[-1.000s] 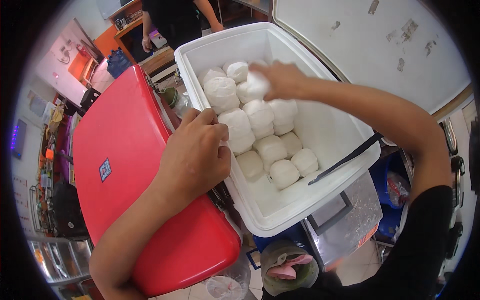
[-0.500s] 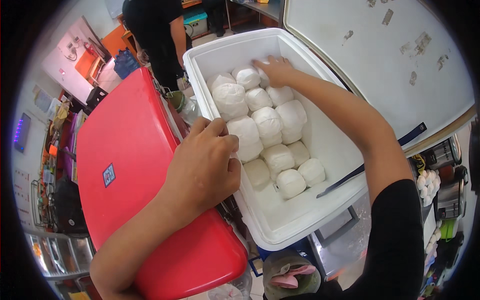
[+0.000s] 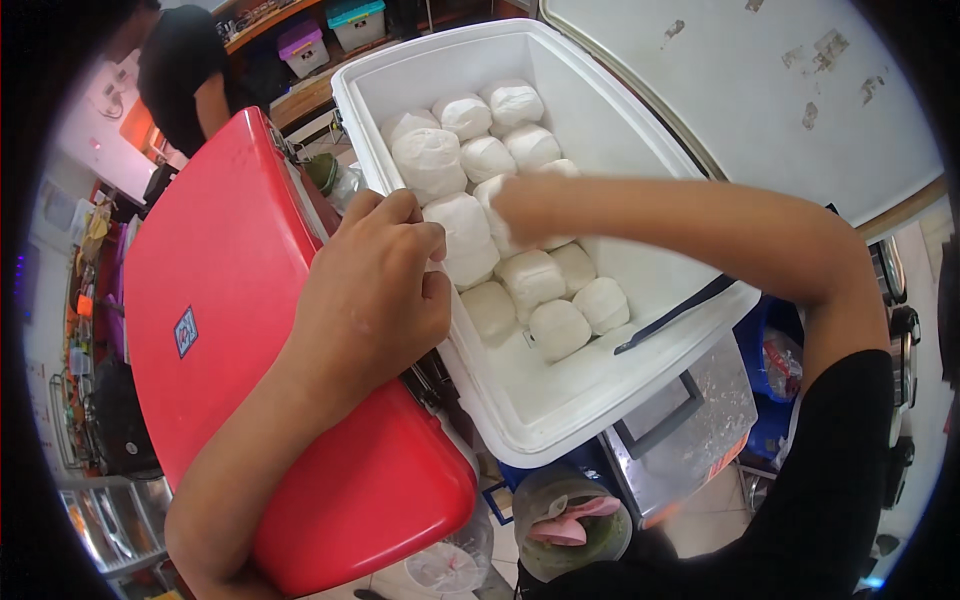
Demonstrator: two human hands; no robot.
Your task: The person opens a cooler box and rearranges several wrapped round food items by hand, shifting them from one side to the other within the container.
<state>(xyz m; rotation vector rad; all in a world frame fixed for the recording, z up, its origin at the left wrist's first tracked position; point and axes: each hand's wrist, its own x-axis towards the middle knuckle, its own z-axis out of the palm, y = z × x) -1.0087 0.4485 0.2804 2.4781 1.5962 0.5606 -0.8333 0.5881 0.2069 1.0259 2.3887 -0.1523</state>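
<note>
One dark strap (image 3: pixel 678 314) over cooler rim (image 3: pixel 432 53)

1. A deep white box (image 3: pixel 530 447), open at the top, rectangular with rounded corners, set at a slant.
2. Inside it, a cluster of white bundles (image 3: pixel 428 166), plump and rounded (faintly creased on top), packed close and touching, mostly along the left wall.
3. Piled unevenly: lower, slightly creamier ones toward the near end, apart from its wall; partly hidden around the middle.
</note>
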